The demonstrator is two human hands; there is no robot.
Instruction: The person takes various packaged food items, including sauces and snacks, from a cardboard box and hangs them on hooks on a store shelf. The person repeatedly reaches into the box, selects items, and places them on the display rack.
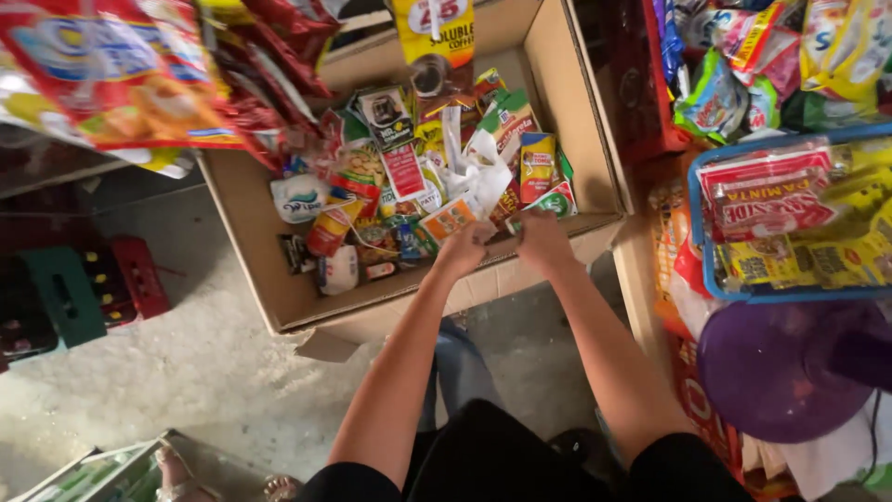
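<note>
Sachets and small packets (437, 177) fill your open brown cardboard box (279, 279), and both hands meet at its near rim, at six o'clock. Your left hand (465, 247) and right hand (542, 238) pinch something small between them; what it is I cannot tell. You seem mid-sort, so a careful two-handed pull comes next. Blue-rimmed basket (706, 270) sits at three o'clock.
</note>
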